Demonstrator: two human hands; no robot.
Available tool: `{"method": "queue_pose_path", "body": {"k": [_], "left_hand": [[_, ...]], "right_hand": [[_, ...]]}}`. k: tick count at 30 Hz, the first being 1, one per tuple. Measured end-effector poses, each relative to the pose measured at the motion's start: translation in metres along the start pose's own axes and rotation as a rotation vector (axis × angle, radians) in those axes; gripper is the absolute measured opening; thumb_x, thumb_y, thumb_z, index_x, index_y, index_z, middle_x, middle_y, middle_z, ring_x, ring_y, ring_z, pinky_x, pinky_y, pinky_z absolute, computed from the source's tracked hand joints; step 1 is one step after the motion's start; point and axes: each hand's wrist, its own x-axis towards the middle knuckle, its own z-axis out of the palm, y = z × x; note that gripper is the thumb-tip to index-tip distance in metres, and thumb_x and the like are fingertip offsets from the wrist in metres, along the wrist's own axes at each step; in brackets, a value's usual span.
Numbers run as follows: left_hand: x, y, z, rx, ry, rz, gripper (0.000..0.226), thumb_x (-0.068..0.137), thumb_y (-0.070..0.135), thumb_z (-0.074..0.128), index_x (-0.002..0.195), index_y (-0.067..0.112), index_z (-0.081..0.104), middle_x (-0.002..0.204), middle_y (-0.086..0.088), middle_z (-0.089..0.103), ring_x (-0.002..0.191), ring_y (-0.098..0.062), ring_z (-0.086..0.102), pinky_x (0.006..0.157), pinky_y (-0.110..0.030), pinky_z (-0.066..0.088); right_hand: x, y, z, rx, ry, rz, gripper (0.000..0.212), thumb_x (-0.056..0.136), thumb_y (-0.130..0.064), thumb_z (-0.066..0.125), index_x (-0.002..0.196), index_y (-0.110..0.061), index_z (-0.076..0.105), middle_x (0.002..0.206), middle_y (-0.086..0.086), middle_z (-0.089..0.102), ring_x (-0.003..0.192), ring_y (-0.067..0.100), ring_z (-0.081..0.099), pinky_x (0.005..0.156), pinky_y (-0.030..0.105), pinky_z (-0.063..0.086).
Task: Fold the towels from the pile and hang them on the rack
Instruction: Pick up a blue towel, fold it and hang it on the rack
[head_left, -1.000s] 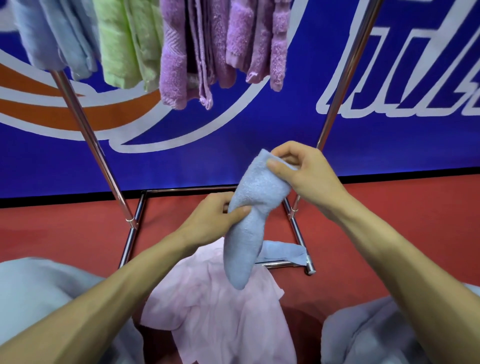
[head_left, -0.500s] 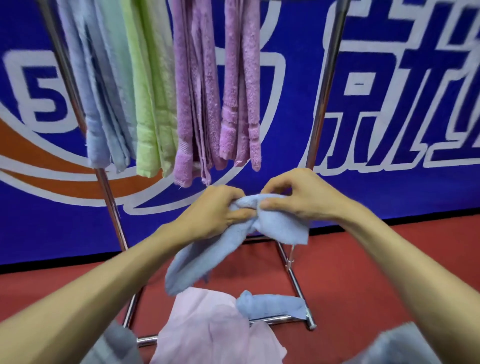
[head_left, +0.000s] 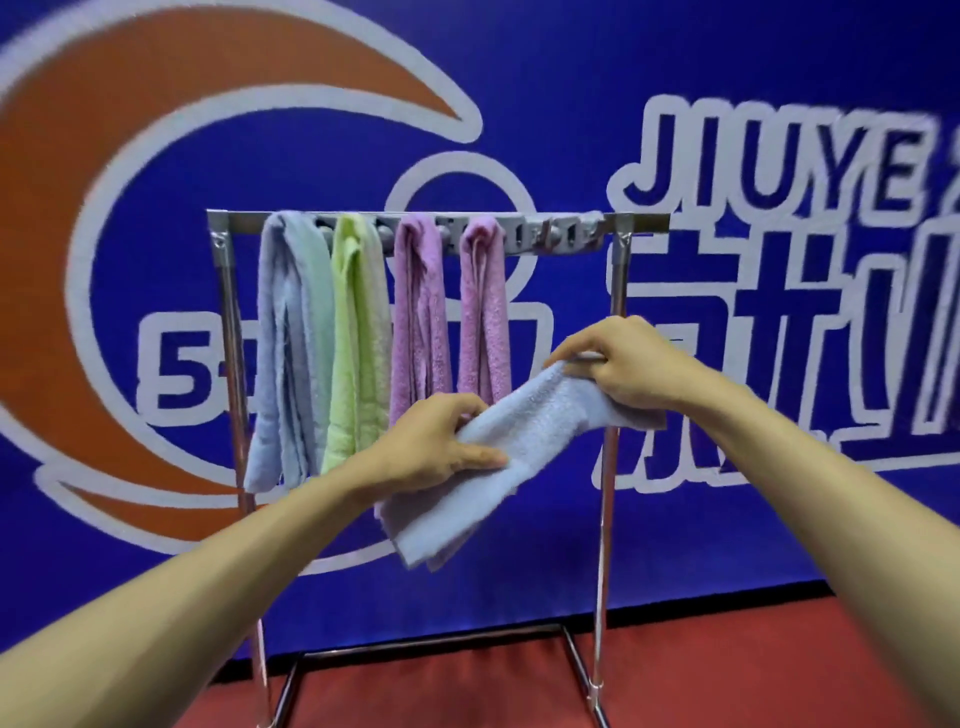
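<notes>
Four towels are counted on the rack (head_left: 644, 222), left to right: a blue-grey towel (head_left: 291, 338), a green towel (head_left: 358, 332), a purple towel (head_left: 415, 322) and a pink towel (head_left: 485, 312). A fifth, the light blue towel (head_left: 524, 441), is held in the air in front of the rack, below the top bar, at about five o'clock from the pink towel

Change noted: a second ago this towel was dangled as a bunched roll low over the pile on the floor. Half a second ago both hands were brought together at its top edge. Now it has been lifted to rack height and drawn out into a folded band, slanting from seven o'clock up to two o'clock. The pile is no longer in view

Grip: the lower part is clamped by the left hand (head_left: 441, 447), thumb across the near face, fingers round the far side. The upper end is pinched by the right hand (head_left: 623, 364), fingers curled over the edge

Reading: folding is judged done for this piece and hanging begun. A bare stretch of bar (head_left: 561, 236) is left at eleven o'clock from the right hand, the likely slot. The bar is not yet touched by the towel, which must be raised over it with the fold kept
</notes>
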Motion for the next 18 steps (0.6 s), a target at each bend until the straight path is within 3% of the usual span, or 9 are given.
{"method": "queue_pose_path", "body": {"k": [4,7,11,14,18], "left_hand": [[0.008,0.012,-0.027,0.059,0.021,0.021,0.015,0.078,0.032,0.076,0.074,0.025,0.064,0.070,0.010,0.064,0.061,0.001,0.055,0.060,-0.022,0.043],[0.017,0.022,-0.044,0.108,0.025,0.032,0.016,0.082,0.031,0.073,0.069,0.028,0.063,0.067,0.012,0.062,0.060,0.001,0.053,0.060,-0.018,0.040],[0.027,0.031,-0.058,0.242,-0.043,-0.012,0.021,0.083,0.033,0.070,0.081,0.013,0.068,0.079,-0.002,0.066,0.069,-0.013,0.057,0.063,-0.026,0.045],[0.035,0.031,-0.065,0.290,-0.070,-0.033,0.023,0.085,0.031,0.070,0.091,0.009,0.069,0.091,-0.006,0.071,0.082,-0.019,0.063,0.074,-0.033,0.050],[0.043,0.026,-0.064,0.311,-0.050,-0.018,0.015,0.086,0.023,0.068,0.092,0.009,0.068,0.094,-0.009,0.071,0.091,-0.023,0.065,0.080,-0.035,0.050]], "right_hand": [[0.006,-0.001,-0.028,-0.127,0.084,0.060,0.015,0.093,-0.024,0.056,0.097,-0.030,0.069,0.100,-0.001,0.069,0.094,0.020,0.062,0.081,0.046,0.054],[0.007,-0.004,-0.041,-0.210,0.068,0.083,0.011,0.093,-0.024,0.053,0.091,-0.026,0.063,0.093,0.000,0.067,0.084,0.019,0.063,0.077,0.044,0.055],[0.010,-0.009,-0.048,-0.197,0.011,0.070,0.011,0.092,-0.012,0.052,0.089,-0.016,0.062,0.090,0.000,0.064,0.085,0.018,0.061,0.070,0.032,0.053],[0.011,-0.010,-0.050,-0.126,0.018,0.054,0.027,0.087,0.003,0.048,0.099,-0.015,0.064,0.093,-0.002,0.057,0.091,0.018,0.058,0.070,0.028,0.045],[0.013,-0.004,-0.044,-0.082,0.040,0.065,0.038,0.084,0.007,0.042,0.107,-0.015,0.065,0.099,0.002,0.058,0.095,0.019,0.058,0.076,0.030,0.051]]}}
